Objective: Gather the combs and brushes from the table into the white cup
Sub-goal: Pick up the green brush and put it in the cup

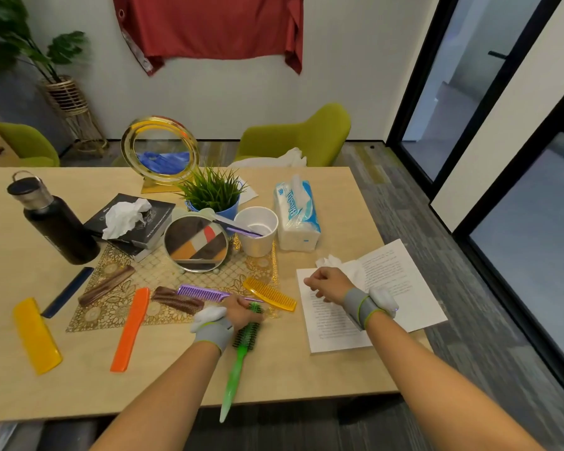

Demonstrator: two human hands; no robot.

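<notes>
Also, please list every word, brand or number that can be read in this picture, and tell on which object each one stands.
"Blessing" (probably; the blue letters are partly blurred): on the tissue pack.
Printed lines on the open paper sheets: too small to read.
White text on the black book: too blurred to read.
Black bottle, white cup, combs: no readable text.

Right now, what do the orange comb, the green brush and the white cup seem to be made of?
Orange comb: likely opaque plastic, with an even bright colour and a dull sheen.
Green brush: probably translucent plastic, since light glows through its handle; the bristles are dark, their material unclear.
White cup: matte white with a rolled rim, so perhaps foam or paper; I cannot tell which.
</notes>
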